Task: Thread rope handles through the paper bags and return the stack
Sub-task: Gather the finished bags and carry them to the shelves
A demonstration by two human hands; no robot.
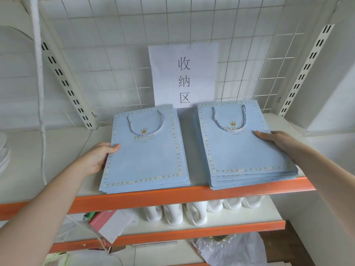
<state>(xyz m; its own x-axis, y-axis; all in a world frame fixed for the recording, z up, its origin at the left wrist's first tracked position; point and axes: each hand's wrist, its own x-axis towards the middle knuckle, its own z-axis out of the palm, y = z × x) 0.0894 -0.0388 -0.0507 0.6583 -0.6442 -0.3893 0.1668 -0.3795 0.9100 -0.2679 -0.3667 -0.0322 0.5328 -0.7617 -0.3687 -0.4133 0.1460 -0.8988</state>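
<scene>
Two stacks of flat blue paper bags are being held on a shelf (192, 194). The left stack (146, 150) is being gripped at its outer edge by the left hand (99, 158), thumb curled on top. The right stack (244, 146) is being pressed under the right hand (272, 139), fingers nearly straight. Rope handles (147, 129) are lying threaded on both top bags. Both stacks are probably best squared together, edges kept aligned while being released.

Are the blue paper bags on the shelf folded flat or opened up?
Folded flat. Both stacks, the left stack and right stack, lie in thin layers on the shelf, rope handles flat on top.
</scene>
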